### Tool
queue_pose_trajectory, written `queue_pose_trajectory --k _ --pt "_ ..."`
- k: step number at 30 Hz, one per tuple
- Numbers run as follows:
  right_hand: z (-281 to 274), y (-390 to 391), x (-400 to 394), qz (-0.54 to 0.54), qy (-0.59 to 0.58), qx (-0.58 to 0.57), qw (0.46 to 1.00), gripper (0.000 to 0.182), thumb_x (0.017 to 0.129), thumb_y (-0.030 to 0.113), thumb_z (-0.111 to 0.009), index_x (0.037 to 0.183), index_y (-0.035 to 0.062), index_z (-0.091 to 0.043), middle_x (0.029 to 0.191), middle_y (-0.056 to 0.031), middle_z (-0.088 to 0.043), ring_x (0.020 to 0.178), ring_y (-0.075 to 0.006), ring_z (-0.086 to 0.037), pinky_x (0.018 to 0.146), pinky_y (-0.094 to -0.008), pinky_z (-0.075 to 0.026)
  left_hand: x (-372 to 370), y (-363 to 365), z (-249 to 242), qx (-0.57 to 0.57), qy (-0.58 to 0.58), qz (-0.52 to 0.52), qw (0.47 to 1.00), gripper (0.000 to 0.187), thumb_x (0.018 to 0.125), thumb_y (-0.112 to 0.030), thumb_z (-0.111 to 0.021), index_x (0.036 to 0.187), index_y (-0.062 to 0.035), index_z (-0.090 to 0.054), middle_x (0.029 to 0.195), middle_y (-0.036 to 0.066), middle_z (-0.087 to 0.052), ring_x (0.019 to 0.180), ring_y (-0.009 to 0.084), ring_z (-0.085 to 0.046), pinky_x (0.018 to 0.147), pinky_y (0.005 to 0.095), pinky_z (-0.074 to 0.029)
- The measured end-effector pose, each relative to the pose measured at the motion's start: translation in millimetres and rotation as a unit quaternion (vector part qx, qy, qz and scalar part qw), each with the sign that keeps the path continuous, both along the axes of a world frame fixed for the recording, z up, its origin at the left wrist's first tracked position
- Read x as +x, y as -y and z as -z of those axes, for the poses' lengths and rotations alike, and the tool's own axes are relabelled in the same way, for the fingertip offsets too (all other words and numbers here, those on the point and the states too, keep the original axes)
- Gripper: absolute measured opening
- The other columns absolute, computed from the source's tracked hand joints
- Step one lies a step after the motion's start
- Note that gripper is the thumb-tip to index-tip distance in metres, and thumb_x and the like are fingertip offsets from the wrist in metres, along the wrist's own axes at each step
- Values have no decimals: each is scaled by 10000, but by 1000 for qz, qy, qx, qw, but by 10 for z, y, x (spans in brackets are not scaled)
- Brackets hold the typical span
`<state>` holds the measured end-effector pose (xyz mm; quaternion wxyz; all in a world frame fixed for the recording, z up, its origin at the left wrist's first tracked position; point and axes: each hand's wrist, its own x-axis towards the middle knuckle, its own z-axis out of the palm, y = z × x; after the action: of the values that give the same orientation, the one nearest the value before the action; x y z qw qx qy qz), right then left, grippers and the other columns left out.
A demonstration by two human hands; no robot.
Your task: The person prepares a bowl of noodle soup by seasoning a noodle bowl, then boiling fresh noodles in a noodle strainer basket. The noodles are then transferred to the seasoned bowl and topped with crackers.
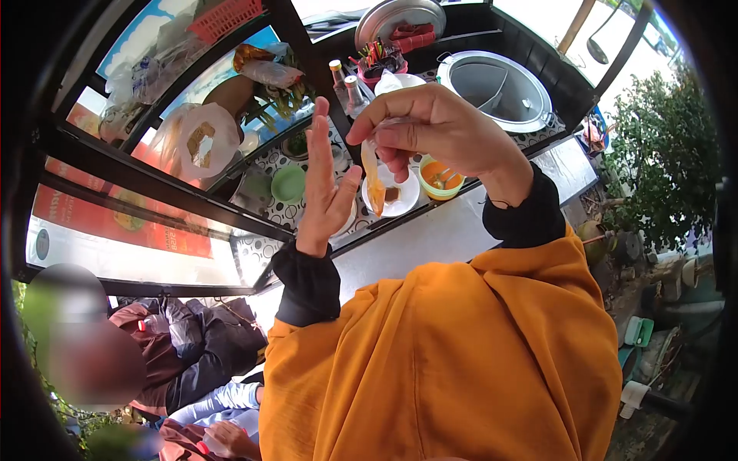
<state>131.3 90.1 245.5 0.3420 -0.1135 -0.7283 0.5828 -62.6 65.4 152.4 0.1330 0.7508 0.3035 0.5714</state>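
Note:
My right hand [450, 127] pinches the top of a small clear plastic bag [373, 180] with orange sauce in its lower end. The bag hangs down over the counter. Facing it from the left, my left hand [323, 188] is upright with its fingers stretched out and nothing in it. Below the bag stands a white bowl [413, 184] with a little dark brown sauce. Beside that bowl is a yellow tub [443, 195] of orange sauce with a spoon in it.
A large metal pot [530, 107] stands behind my right hand. Two bottles [355, 96] and a round metal lid [384, 23] are further back. A glass-sided case [254, 207] borders the left, with a green bowl [289, 184] inside. People sit at lower left.

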Motion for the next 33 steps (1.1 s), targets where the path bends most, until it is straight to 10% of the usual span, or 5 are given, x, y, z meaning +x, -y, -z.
queue_pose_trajectory --k 7,11,21,26,33 --pt "-98 -20 90 -36 -78 -169 982 274 956 165 -530 1097 -55 -613 721 -32 -598 555 -87 -578 522 -207 -504 135 -255 -442 500 -220 -222 807 586 873 -394 -586 1384 -495 -317 1519 -65 -267 1343 289 -370 1098 611 -178" --pt "98 -176 213 -14 -100 -223 969 266 948 162 -547 1099 -43 -623 795 -39 -634 631 -65 -604 583 -189 -525 219 -191 -583 505 -335 -193 771 474 903 -289 -548 1350 -395 -432 1381 -70 -473 1274 172 -463 1091 517 -289" --pt "1296 -522 496 69 -30 -377 923 219 898 193 -636 988 -5 -661 765 -35 -647 627 -106 -619 577 -225 -515 411 -232 -743 57 -494 211 841 348 742 16 -600 1077 -66 -643 900 63 -595 859 233 -625 800 361 -498" --pt "1830 -336 433 167 1 -428 888 143 880 173 -655 902 32 -654 776 -48 -664 584 -107 -608 552 -228 -519 468 -735 -377 -137 -626 208 739 259 669 -20 -659 927 -42 -658 758 115 -632 762 277 -648 661 359 -493" --pt "1970 14 282 344 -100 -427 830 118 885 113 -630 847 24 -563 741 -79 -644 573 -115 -608 517 -248 -540 608 -963 32 -291 -522 197 777 155 699 -88 -690 816 -5 -632 710 75 -646 654 211 -620 605 335 -483"
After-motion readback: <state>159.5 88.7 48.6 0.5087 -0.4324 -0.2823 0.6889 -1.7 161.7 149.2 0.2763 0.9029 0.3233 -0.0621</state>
